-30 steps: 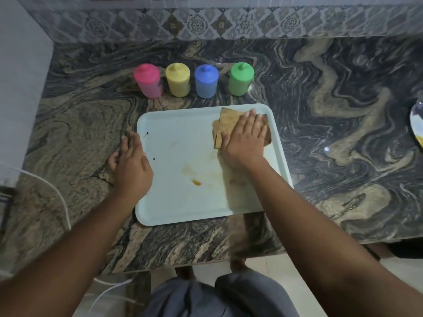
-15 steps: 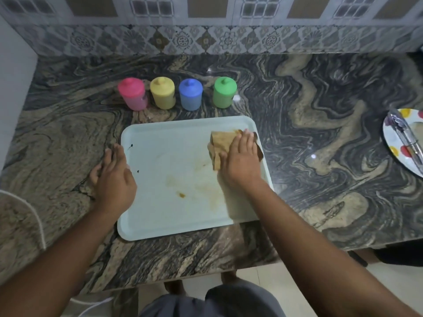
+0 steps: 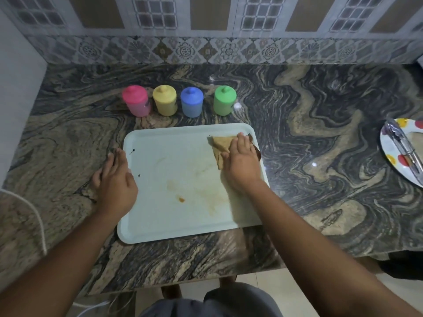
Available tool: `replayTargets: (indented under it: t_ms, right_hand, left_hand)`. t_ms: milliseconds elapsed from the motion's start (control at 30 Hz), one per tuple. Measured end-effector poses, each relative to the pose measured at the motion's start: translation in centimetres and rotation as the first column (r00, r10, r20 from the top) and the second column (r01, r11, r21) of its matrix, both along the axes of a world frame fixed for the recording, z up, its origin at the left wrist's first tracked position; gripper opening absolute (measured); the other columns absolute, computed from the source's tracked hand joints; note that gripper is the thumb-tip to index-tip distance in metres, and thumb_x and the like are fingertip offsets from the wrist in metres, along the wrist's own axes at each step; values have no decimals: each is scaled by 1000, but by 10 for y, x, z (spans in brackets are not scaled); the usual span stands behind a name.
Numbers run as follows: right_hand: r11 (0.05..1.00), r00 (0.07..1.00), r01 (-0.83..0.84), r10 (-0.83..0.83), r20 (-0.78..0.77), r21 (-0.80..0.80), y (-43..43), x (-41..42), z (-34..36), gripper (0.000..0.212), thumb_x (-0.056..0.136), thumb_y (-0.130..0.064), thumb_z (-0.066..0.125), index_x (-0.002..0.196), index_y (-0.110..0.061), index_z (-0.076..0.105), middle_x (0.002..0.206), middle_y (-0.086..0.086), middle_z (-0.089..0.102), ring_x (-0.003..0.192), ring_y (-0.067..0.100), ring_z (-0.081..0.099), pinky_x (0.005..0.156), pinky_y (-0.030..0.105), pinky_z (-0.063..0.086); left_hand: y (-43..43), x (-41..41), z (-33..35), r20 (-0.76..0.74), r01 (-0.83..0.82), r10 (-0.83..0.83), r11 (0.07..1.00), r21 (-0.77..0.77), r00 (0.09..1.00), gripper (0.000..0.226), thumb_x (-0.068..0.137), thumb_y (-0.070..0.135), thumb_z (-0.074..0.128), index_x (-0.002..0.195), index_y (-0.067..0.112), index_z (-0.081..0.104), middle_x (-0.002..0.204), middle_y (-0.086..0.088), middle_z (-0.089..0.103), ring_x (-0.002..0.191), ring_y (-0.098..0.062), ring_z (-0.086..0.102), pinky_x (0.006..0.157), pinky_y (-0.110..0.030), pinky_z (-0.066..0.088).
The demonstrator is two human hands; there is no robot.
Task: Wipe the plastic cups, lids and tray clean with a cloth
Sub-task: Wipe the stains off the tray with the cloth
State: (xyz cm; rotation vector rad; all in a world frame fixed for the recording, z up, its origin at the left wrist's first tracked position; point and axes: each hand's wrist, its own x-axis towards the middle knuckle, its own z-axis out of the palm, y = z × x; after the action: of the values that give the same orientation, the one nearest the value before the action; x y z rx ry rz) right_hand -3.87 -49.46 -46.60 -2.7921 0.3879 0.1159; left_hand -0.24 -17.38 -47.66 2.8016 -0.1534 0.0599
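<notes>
Your two arms reach over the near edge of the counter (image 3: 320, 170) to the tray (image 3: 178, 239). The tray lies flat on the counter, right in front of you.

Near the middle of the tray is a pale brown smear with a small orange spot (image 3: 181, 199).

Your left hand (image 3: 115, 179) lies flat on the tray's left edge. Its fingers are straight and close together, and part of it is on the counter. Two small dark specks (image 3: 139, 175) sit on the tray just beside it.

Your right hand (image 3: 242, 165) lies flat near the tray's far right corner, fingers straight and pressed together. It pushes down on the cloth (image 3: 220, 145). The brown, folded cloth sticks out to the left of your fingers.

Left of the tray, a white cord (image 3: 39, 216) lies across the counter.

Well to the right of the tray is a plate (image 3: 384, 143) with coloured dots, cut off by the picture's edge. Metal tongs (image 3: 400, 145) lie on it.

Behind the tray's far edge, not touching it, four cups stand in a row. From left to right they are the pink cup (image 3: 137, 106), yellow cup (image 3: 165, 106), blue cup (image 3: 191, 107) and green cup (image 3: 223, 106). The lids (image 3: 225, 93) are on.

Farthest from the tray is the tiled wall (image 3: 206, 51).
</notes>
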Motion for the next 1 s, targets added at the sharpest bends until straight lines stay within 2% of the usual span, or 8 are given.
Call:
replayTargets:
  t_ms: [100,233,400,500,733,800,933,1000]
  right_hand:
    - [999,1000,20,-21,15,45,29,30,4,66,108,-36,25,158,7,19,167,29,6,157,41,1,127,46,0]
    - [968,968,-246,242,70,54,42,-9,3,64,109,-37,35,160,-1,22,170,20,6,159,35,2,130,46,5]
    - [1000,1000,9,-10,-7,-27,5,-8,0,68,110,-40,28,160,3,14,168,29,-2,157,41,-4,129,48,0]
    - [999,999,45,-45,-22,1,24,26,5,68,109,-38,29,159,6,13,166,33,-2,156,44,-5,128,48,-3]
    - [910,911,-409,411,-40,65,97,-63,10,83,104,-57,30,163,-6,0,168,18,-18,155,33,-23,126,43,-13]
    - [937,932,-349,350,-93,24,71,-88,8,85,103,-60,31,163,-9,-1,168,16,-20,154,33,-24,124,41,-16]
    - [998,989,9,-18,-149,-65,21,-54,9,86,105,-60,29,162,-3,-1,169,22,-14,157,35,-16,126,42,-11]
    - [997,993,20,-29,-119,-74,46,-21,7,86,105,-58,26,161,2,-1,167,27,-12,156,41,-15,127,48,-8]
  left_hand:
    - [0,1,-2,-4,6,-6,1000,4,1000,63,92,23,27,153,9,28,161,-6,27,151,-20,19,115,-46,14]
    - [0,2,-2,-4,0,0,1000,13,1000,65,90,24,26,154,10,27,162,-6,27,151,-19,17,115,-44,14]
    - [0,1,-1,-11,-1,1,1000,24,1000,67,89,26,24,154,10,26,162,-5,26,151,-17,16,115,-43,13]
    - [0,1,-2,-5,3,-3,1000,22,1000,65,90,24,25,153,9,28,162,-6,27,151,-19,18,114,-43,14]
    - [1,2,-3,-9,5,-5,1000,20,1000,61,93,21,28,153,9,27,161,-8,27,151,-21,18,114,-45,16]
    - [1,2,-2,-5,13,-13,1000,28,1000,59,95,16,33,153,8,26,161,-8,27,151,-22,18,114,-44,16]
    - [0,2,-1,-17,17,-16,998,61,1000,59,98,11,37,154,8,23,162,-7,24,151,-21,16,114,-42,16]
    - [-1,2,0,-21,19,-18,998,65,1000,59,97,11,37,155,8,23,163,-6,24,151,-21,16,114,-43,16]
